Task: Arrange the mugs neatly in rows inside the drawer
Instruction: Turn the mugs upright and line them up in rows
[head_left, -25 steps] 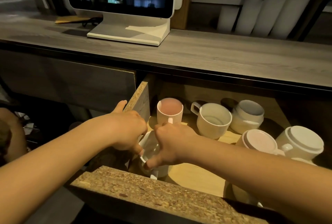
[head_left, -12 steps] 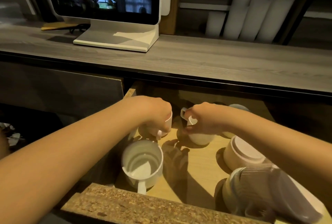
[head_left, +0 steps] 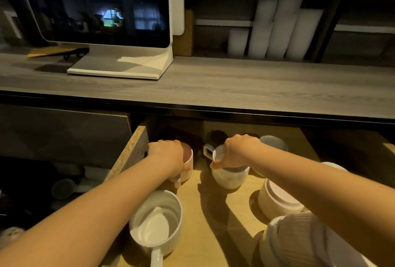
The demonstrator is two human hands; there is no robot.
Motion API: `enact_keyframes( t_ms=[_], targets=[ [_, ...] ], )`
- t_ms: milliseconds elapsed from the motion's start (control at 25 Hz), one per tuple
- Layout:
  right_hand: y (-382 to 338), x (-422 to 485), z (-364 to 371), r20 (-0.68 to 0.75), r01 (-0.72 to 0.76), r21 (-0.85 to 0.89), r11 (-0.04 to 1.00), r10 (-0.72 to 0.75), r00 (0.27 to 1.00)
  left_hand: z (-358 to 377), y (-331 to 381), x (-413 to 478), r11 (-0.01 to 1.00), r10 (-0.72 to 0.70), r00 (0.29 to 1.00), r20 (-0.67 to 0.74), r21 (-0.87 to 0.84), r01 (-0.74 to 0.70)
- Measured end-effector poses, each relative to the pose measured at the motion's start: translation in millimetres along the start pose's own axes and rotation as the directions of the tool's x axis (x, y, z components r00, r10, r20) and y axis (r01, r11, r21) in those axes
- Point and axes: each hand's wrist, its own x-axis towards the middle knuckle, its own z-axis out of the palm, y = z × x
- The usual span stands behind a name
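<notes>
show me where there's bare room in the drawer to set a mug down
Free: the middle strip of drawer floor, between the near white mug and the upturned mugs on the right. Crowded: the back row, under both hands, and the right side.

Six mugs (head_left: pixel 157 221) sit in one open drawer (head_left: pixel 205 219), two hands (head_left: pixel 166 155) reaching in, and one monitor (head_left: pixel 102 5) stands on the counter (head_left: pixel 235 87).

Glossy ceramic mug (head_left: pixel 157 221), rough chipboard drawer edge (head_left: pixel 128 153), matt woodgrain counter (head_left: pixel 256 89)
</notes>
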Motion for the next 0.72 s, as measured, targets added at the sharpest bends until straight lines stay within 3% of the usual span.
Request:
enact_keyframes(
  t_ms=[240,520,600,720],
  targets=[
    [6.4,1.1,-7.6,0.133,0.059,0.089,0.994,-0.071,0.989,1.9,-17.4,6.5,0.982,0.142,0.988,-0.057,-0.115,-0.148],
    [18.8,-18.0,-9.6,0.331,0.350,-0.034,0.936,-0.320,0.888,-3.8,-19.9,2.2,0.985,0.154,0.987,-0.057,-0.075,-0.158],
    [19.4,-21.1,-15.2,0.348,0.276,0.027,0.961,-0.268,0.898,-14.9,-19.3,-5.8,0.989,0.135,0.991,-0.023,-0.064,-0.136],
    [13.9,-18.7,-17.3,0.233,0.062,0.063,0.996,-0.075,0.970,-35.3,-19.0,-27.0,0.986,0.169,0.984,0.050,-0.013,-0.169]
  ],
)
